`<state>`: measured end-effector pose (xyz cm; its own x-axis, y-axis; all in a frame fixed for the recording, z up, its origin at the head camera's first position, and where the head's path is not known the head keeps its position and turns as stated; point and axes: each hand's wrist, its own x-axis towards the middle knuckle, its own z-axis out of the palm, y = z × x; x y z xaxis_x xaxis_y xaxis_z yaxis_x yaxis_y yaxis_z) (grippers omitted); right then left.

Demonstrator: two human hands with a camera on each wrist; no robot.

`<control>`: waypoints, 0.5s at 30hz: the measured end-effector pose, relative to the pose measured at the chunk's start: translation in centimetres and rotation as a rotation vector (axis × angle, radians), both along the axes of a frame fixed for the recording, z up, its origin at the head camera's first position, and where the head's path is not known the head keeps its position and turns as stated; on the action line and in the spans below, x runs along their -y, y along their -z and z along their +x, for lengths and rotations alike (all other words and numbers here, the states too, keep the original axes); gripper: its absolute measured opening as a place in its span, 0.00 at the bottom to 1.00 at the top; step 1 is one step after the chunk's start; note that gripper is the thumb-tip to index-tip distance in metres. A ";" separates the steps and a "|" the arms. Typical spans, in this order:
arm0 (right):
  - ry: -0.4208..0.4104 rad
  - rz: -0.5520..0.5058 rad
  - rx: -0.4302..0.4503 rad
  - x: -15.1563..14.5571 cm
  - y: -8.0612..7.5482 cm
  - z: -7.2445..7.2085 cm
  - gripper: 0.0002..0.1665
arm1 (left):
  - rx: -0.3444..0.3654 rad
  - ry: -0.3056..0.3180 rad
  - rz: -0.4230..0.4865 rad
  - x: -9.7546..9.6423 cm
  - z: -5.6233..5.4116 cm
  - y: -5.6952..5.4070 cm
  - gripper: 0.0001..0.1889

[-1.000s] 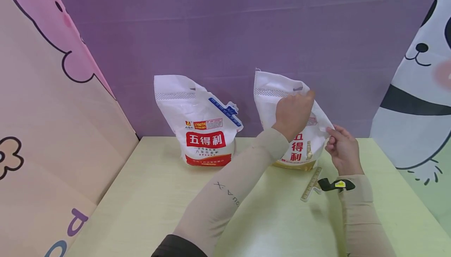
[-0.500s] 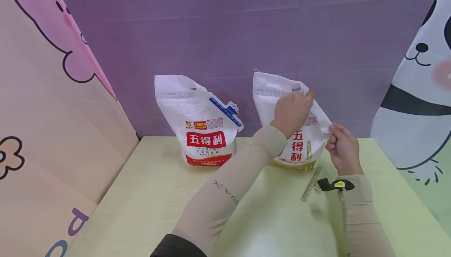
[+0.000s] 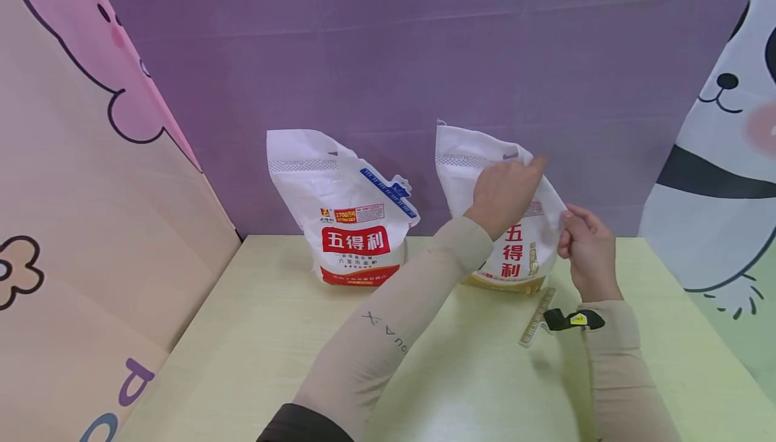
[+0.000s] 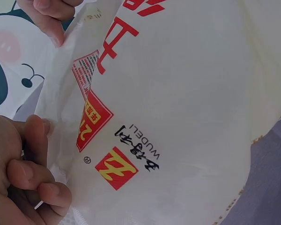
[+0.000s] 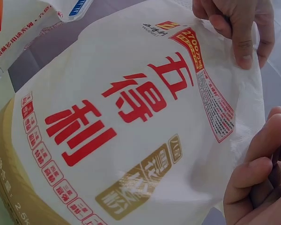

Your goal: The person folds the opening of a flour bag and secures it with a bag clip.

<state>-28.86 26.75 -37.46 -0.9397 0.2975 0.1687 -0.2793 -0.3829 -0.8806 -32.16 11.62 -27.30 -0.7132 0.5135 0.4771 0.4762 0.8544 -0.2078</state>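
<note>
A white flour bag [image 3: 533,246] with red lettering and a gold base stands upright on the table. My left hand [image 3: 506,193] pinches its upper right edge, knuckles facing the head camera. Lower on that same edge, my right hand [image 3: 591,253] pinches the bag between thumb and fingers. The right wrist view shows the edge folded in around the red label, with left fingers [image 5: 243,42] on it. On the table just in front lies a gold, ruler-like bag clip [image 3: 536,319]. A second flour bag [image 3: 354,240] stands to the left, its slanted corner held by a blue bag clip [image 3: 390,193].
The pale table [image 3: 242,361] carries both bags. A purple cloth backdrop [image 3: 364,58] rises behind them. Printed cartoon panels flank the table, a pink and beige one [image 3: 91,193] on the left and a panda panel [image 3: 721,213] on the right.
My right hand has shifted slightly up and left on the bag's edge, and the corner that jutted out there is now tucked in. My left hand stays nearly still.
</note>
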 end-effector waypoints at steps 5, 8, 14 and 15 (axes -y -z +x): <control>0.044 0.026 0.035 0.1 0.2 -0.1 0.11 | 0.012 -0.006 -0.005 0.1 0.0 -0.1 0.11; 0.075 0.046 0.069 0.1 0.2 -0.2 0.12 | 0.014 -0.016 -0.012 0.2 0.1 -0.2 0.12; 0.139 0.113 0.133 0.1 0.2 -0.2 0.11 | 0.028 -0.045 -0.013 0.6 0.1 -0.8 0.14; 0.149 0.132 0.140 0.1 0.2 -0.2 0.11 | 0.027 -0.046 -0.007 0.7 0.1 -0.8 0.13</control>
<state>-29.04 26.61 -37.65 -0.9042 0.4183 0.0863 -0.1955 -0.2256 -0.9544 -32.04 10.95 -26.47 -0.7489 0.4828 0.4539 0.4418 0.8743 -0.2010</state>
